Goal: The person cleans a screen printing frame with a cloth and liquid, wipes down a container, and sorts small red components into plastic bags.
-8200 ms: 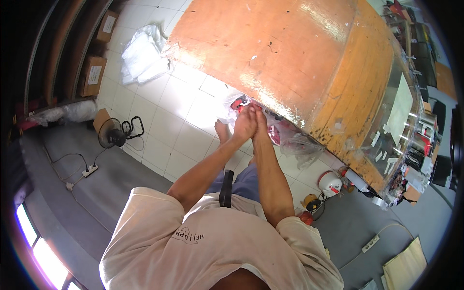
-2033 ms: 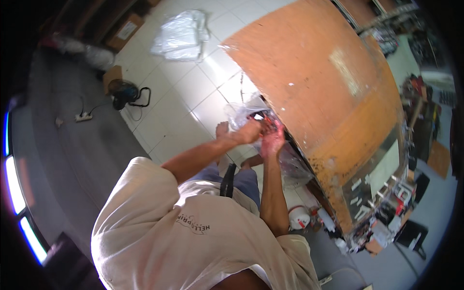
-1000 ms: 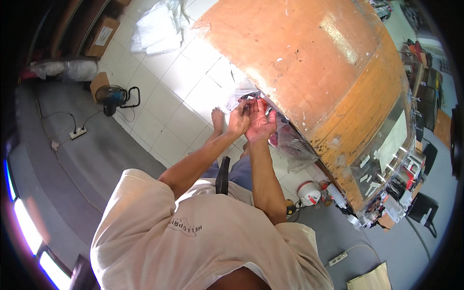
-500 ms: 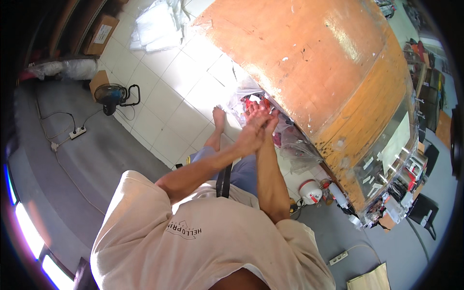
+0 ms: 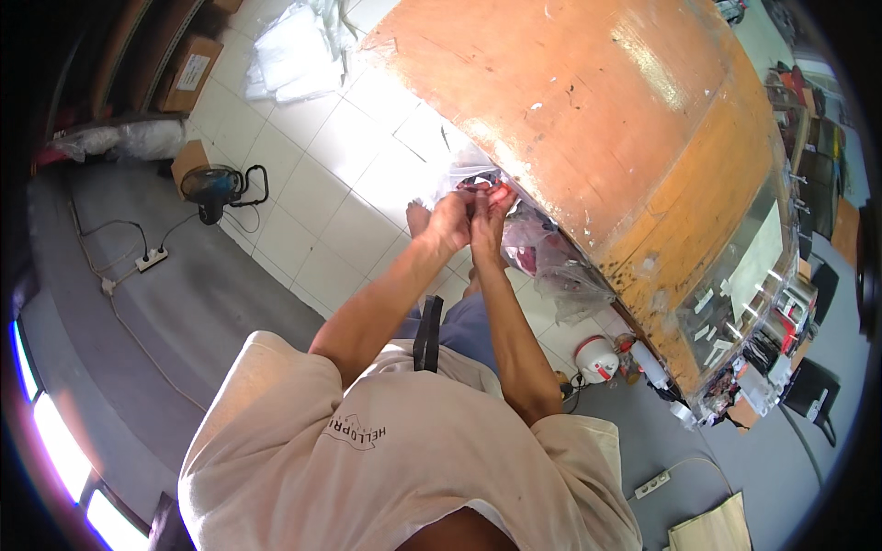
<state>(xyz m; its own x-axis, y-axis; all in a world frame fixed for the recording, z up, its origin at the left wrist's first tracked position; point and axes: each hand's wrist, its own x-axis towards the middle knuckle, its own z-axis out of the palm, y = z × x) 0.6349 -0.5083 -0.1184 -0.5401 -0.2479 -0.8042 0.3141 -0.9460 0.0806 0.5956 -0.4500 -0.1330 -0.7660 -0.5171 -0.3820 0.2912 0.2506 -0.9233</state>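
My left hand [image 5: 450,220] and my right hand [image 5: 490,217] are close together, touching or nearly so, beside the near edge of the wooden table [image 5: 588,110]. The fingers of both look bent inward. What they hold, if anything, is too small and hidden to make out. Just beyond my fingertips, a clear plastic bag [image 5: 466,165] with red and dark contents sits at the table's side. More clear plastic bags [image 5: 562,275] hang along that edge to the right of my right hand.
A black fan [image 5: 209,188] stands at the left, near a power strip [image 5: 151,259]. White plastic-wrapped sheets [image 5: 296,55] lie on the tiled floor [image 5: 308,197]. By the table's near corner are a white and red appliance [image 5: 597,360] and a white bottle [image 5: 649,364].
My hands have come back a little toward me and to the left. My left hand, earlier laid across the right, now sits beside it, with fingers more bent.
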